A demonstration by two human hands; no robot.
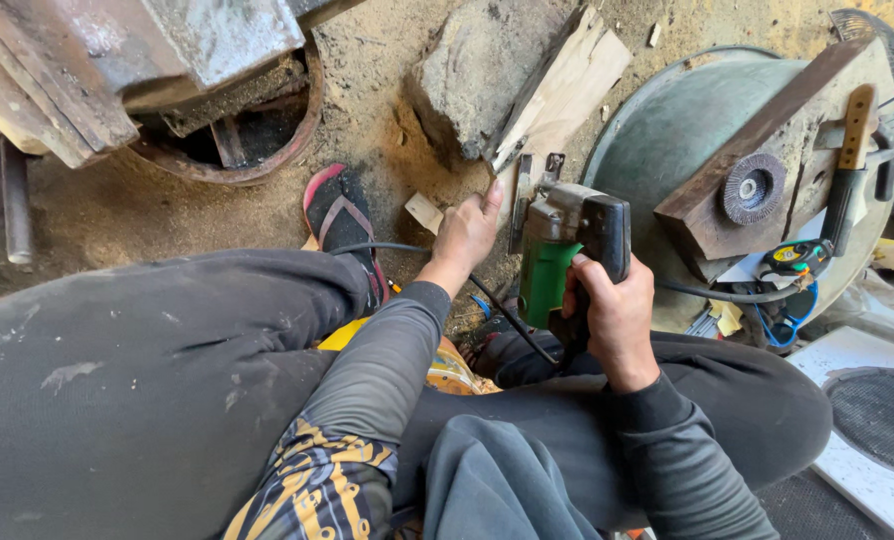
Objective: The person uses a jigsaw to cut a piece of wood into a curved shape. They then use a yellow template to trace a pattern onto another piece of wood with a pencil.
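- Head camera is looking down at a person sitting low on a dusty floor, with knees in dark trousers filling the bottom of the view.
- Right hand [615, 322] is squeezing tight around the black handle of a green jigsaw [567, 255], holding it upright.
- Left hand [467, 232] is reaching forward, fingers curled and pressing down by the near end of a pale wooden plank [565, 88]; I cannot tell if it is gripping anything.
- That plank is leaning on a grey stone block [472, 70], and its near end is sitting right in front of the saw's blade.
- To cut well, I think the left hand should be pushing the wood down hard and staying well to the side of the blade.
- Black cord [497, 305] is running under the left wrist, so it needs keeping behind the saw.
- Sandalled foot [342, 220] is resting near the cutting spot and is better kept back.
- Flat saw base should be sitting snug on the wood.
- Big green metal basin [687, 130], holding a wooden block [757, 150] with a grinding disc [753, 187], is sitting just to the right.
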